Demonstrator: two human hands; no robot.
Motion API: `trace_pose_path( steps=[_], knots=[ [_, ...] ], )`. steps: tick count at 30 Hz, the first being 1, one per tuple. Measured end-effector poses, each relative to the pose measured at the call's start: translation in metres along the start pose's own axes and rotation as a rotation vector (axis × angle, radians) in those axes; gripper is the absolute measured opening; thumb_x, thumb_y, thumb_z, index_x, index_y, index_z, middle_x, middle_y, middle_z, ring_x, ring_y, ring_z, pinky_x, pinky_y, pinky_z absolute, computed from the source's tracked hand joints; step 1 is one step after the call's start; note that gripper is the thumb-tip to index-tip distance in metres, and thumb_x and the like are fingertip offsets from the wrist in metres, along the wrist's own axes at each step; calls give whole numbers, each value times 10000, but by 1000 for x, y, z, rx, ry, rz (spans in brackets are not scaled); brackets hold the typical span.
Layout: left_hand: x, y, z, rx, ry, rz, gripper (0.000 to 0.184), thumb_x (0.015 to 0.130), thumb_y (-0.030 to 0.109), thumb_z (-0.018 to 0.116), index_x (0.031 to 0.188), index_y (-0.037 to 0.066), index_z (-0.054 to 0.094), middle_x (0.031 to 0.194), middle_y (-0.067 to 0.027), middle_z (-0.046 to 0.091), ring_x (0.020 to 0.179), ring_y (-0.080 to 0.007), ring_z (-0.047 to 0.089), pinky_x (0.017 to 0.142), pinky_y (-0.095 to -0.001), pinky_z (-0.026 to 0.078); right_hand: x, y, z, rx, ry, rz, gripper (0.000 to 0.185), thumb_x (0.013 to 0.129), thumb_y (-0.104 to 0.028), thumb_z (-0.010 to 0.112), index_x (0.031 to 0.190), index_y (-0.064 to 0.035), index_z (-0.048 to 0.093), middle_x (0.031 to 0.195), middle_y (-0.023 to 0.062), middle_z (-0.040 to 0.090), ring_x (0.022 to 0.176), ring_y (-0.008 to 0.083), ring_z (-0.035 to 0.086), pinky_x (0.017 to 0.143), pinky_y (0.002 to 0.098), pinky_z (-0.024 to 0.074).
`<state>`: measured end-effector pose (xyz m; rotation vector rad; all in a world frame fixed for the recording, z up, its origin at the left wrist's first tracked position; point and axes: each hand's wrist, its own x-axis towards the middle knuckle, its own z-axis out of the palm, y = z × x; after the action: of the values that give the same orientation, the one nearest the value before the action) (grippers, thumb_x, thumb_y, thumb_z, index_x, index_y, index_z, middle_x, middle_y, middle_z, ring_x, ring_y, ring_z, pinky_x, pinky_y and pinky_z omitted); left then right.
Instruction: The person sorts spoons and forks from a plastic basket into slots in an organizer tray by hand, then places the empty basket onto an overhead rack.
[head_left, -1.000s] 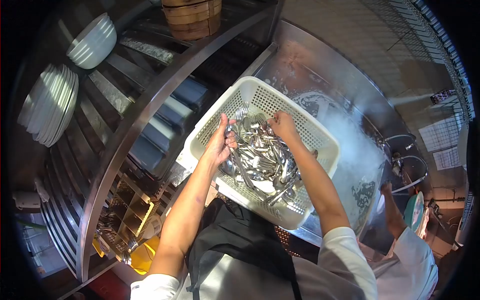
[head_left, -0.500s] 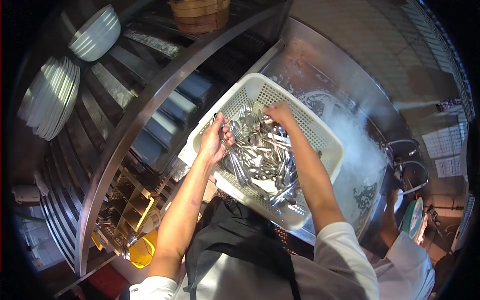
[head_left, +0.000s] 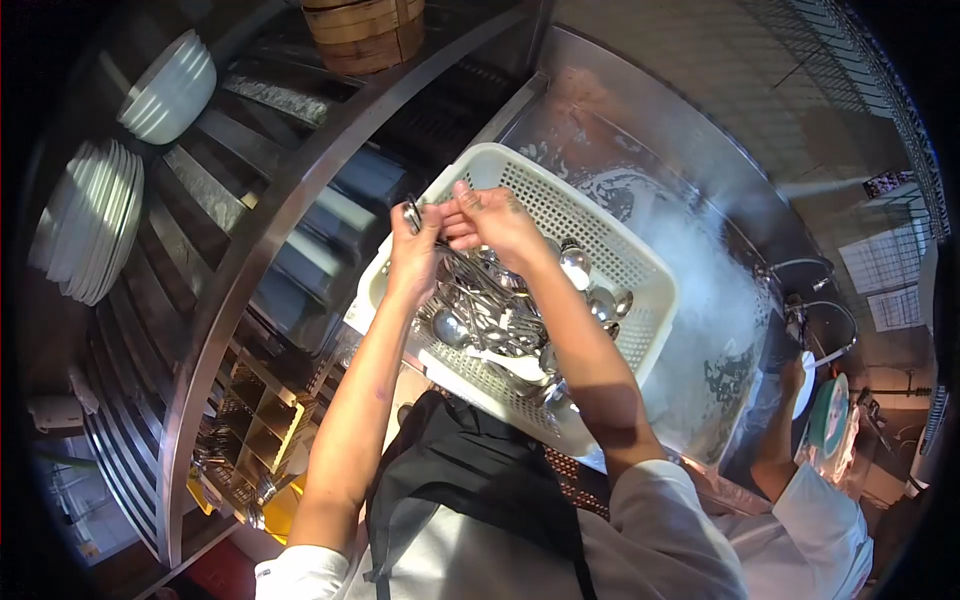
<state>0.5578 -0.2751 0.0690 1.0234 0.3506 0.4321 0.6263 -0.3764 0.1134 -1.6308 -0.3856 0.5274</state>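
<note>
My left hand (head_left: 410,255) is closed around a few pieces of metal cutlery (head_left: 412,215), their shiny ends showing at the top of the fist. Close against it, my right hand (head_left: 500,225) has its fingers stretched toward the left fist and its thumb apart; I see nothing held in it. Below both hands stands a cream perforated plastic basket (head_left: 640,270) with a jumbled heap of cutlery (head_left: 500,310). Round ladle-like or spoon bowls (head_left: 575,265) lie at the heap's right side. My forearms hide part of the heap.
A steaming metal sink (head_left: 700,300) lies right of the basket. At left, a slatted metal shelf (head_left: 215,185) bears stacked white plates (head_left: 95,225) and bowls (head_left: 170,90). A compartmented cutlery rack (head_left: 265,420) stands below. A co-worker's arm (head_left: 780,440) is at lower right.
My right hand has come up from the cutlery heap and moved left to meet my left hand. The left hand has shifted slightly up and left, still holding cutlery.
</note>
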Motion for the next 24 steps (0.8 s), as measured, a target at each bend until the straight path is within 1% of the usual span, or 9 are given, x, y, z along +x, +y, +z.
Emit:
trace_pose_path(
  steps=[2, 4, 6, 10, 16, 17, 18, 22, 24],
  knots=[
    [2, 2, -18, -132, 90, -94, 357, 837, 269, 616, 1047, 104, 379, 793, -18, 505, 622, -98, 488, 542, -254, 439, 12, 8, -1, 450, -208, 248, 285, 831, -263, 577, 729, -4, 641, 630, 82, 623, 573, 130, 577, 541, 268, 459],
    [0, 6, -27, -175, 180, -127, 332, 816, 200, 641, 1035, 104, 411, 767, -5, 495, 562, -85, 437, 501, -235, 403, 43, 60, -12, -279, 33, -131, 277, 809, -281, 593, 776, -12, 651, 685, 139, 636, 642, 193, 623, 614, 328, 492],
    [-7, 8, -36, -104, 105, -221, 313, 788, 162, 663, 1012, 105, 452, 771, -3, 507, 545, -70, 426, 491, -221, 384, 58, 109, -15, -1029, 71, -111, 280, 758, -295, 625, 831, -26, 654, 734, 166, 640, 720, 272, 636, 678, 389, 492],
    [-17, 3, -47, -86, 140, -252, 246, 781, 154, 668, 953, 75, 511, 784, -12, 536, 549, -61, 442, 480, -214, 390, 60, 123, -10, -1309, -95, -116, 289, 700, -299, 658, 821, -37, 648, 765, 181, 637, 741, 320, 622, 690, 400, 484],
    [-25, 9, -36, -18, 172, -225, 373, 850, 338, 581, 1019, 19, 488, 789, -35, 528, 640, -123, 529, 595, -274, 471, 37, 88, -11, -728, 24, 2, 196, 665, -204, 696, 722, -31, 625, 709, 160, 633, 680, 302, 623, 654, 348, 481],
    [-25, 7, -36, 61, 123, -210, 442, 849, 423, 541, 1009, 17, 474, 901, -64, 542, 705, -147, 549, 630, -286, 476, 23, 72, -7, -595, 50, -87, 197, 673, -176, 718, 670, -30, 587, 556, 67, 559, 524, 107, 508, 541, 263, 425],
    [-22, -2, -40, 60, 126, -218, 442, 849, 423, 541, 1009, 17, 474, 901, -64, 542, 705, -147, 549, 630, -286, 476, 9, 53, 1, -596, 48, -79, 197, 673, -176, 718, 670, -30, 587, 556, 67, 559, 524, 107, 508, 541, 263, 425],
    [-2, -25, -41, 270, 5, 166, 481, 815, 468, 561, 1031, 52, 454, 825, -12, 495, 764, -77, 465, 685, -232, 418, 0, 23, 20, -448, -141, -235, 174, 760, -148, 670, 785, 20, 631, 628, 57, 605, 581, 77, 533, 569, 248, 442],
    [5, -32, -44, 90, 79, 95, 431, 835, 414, 569, 1039, 52, 452, 835, -7, 491, 740, -87, 478, 650, -240, 429, 19, 32, 5, 138, -504, 2, 196, 865, -151, 560, 951, 2, 646, 810, 61, 652, 704, 111, 582, 651, 236, 471]
  ],
)
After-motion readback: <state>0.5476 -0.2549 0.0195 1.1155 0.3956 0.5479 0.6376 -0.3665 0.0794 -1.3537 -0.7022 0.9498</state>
